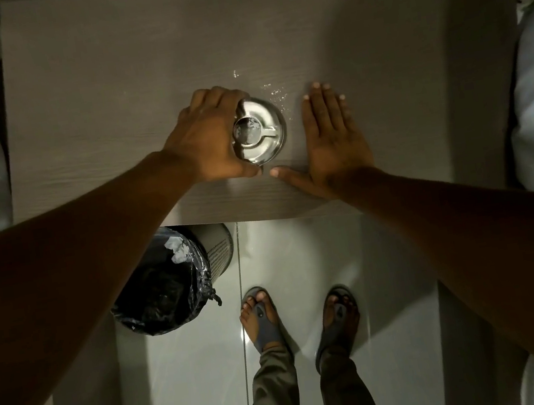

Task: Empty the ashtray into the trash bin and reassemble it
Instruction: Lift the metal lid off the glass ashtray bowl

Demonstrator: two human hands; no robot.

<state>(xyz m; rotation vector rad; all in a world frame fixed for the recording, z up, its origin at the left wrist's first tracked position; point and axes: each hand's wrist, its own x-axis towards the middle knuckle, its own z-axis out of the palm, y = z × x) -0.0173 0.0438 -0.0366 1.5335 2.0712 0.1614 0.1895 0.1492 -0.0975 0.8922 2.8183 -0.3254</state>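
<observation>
Round steel ashtray (260, 130) upright near table edge; black-lined trash bin (173, 278) below

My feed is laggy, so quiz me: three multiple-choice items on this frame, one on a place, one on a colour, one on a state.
1. Where is the trash bin?
A. On the floor below the table edge
B. On the table
C. Beside the pillow

2. What colour is the bin's liner bag?
A. White
B. Blue
C. Black

3. What is the right hand doing?
A. Gripping the ashtray
B. Lying flat on the table, apart from the ashtray
C. Holding the bin

Answers: 1 A, the bin stands on the tiled floor left of the feet. 2 C, a black bag is folded over the rim. 3 B, its fingers are spread flat on the table, while the left hand has its grip on the steel ashtray.
</observation>
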